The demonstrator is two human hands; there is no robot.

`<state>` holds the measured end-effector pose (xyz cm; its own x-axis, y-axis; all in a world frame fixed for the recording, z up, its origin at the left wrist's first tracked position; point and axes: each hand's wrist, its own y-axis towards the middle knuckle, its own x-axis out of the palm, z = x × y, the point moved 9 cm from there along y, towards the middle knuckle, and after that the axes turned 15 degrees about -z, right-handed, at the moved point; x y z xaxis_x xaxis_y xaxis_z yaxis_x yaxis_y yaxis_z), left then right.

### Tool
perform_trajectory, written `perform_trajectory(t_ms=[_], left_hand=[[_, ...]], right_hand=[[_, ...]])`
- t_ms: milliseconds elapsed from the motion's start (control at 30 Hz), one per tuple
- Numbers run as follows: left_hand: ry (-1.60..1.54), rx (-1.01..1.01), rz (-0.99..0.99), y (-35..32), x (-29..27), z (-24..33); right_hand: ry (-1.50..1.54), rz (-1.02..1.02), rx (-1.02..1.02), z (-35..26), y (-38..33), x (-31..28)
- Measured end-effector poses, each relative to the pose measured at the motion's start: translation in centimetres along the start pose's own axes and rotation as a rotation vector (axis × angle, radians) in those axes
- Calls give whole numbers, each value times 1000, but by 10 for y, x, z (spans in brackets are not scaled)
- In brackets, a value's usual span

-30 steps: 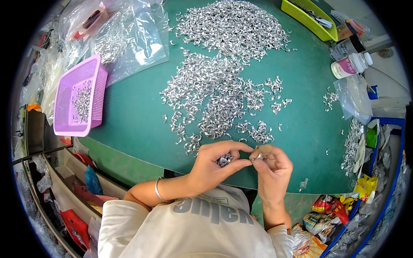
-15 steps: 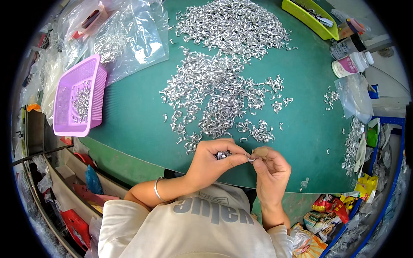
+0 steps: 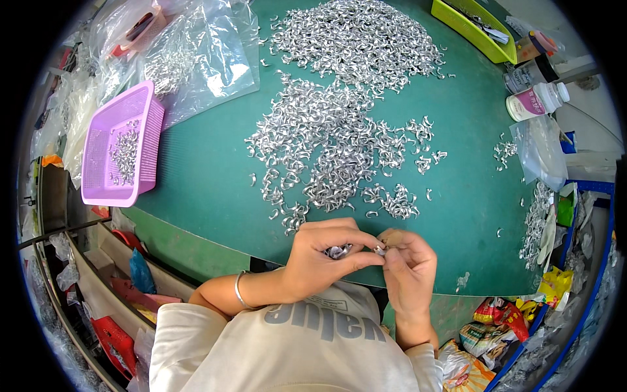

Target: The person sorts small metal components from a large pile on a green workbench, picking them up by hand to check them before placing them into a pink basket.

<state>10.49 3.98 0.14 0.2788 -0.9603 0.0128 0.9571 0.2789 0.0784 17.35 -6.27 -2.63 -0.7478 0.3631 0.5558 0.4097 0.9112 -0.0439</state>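
Close to the table's near edge, my left hand (image 3: 312,260) is closed around several small curved silvery metal pieces (image 3: 337,251). Between its thumb and forefinger tips it pinches a single curved metal piece (image 3: 379,249). My right hand (image 3: 414,266) meets it there, fingers bent and closed on a small tan-brown pad (image 3: 393,238) whose material I cannot make out. The pad is right beside the pinched piece; fingertips hide whether they touch. Just beyond my hands lies a loose heap of the same curved metal pieces (image 3: 320,137).
A bigger heap of metal pieces (image 3: 359,42) covers the far middle of the green table (image 3: 209,189). At left stand a purple basket (image 3: 159,124) and clear plastic bags (image 3: 228,59). A yellow-green tray (image 3: 457,23), a white bottle (image 3: 532,101) and more pieces (image 3: 537,222) line the right.
Both hands have shifted slightly, staying together. The metal piece at my left fingertips has turned, and my right fingers with the brown pad have moved a little left and down.
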Motion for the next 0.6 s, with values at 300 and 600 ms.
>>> perform_trajectory(t_ms=[300, 600], left_hand=[[-3, 20, -16, 1, 3, 7], [23, -3, -42, -3, 3, 9]], right_hand=[[322, -28, 99, 17, 0, 6], [-204, 57, -193, -20, -5, 5]])
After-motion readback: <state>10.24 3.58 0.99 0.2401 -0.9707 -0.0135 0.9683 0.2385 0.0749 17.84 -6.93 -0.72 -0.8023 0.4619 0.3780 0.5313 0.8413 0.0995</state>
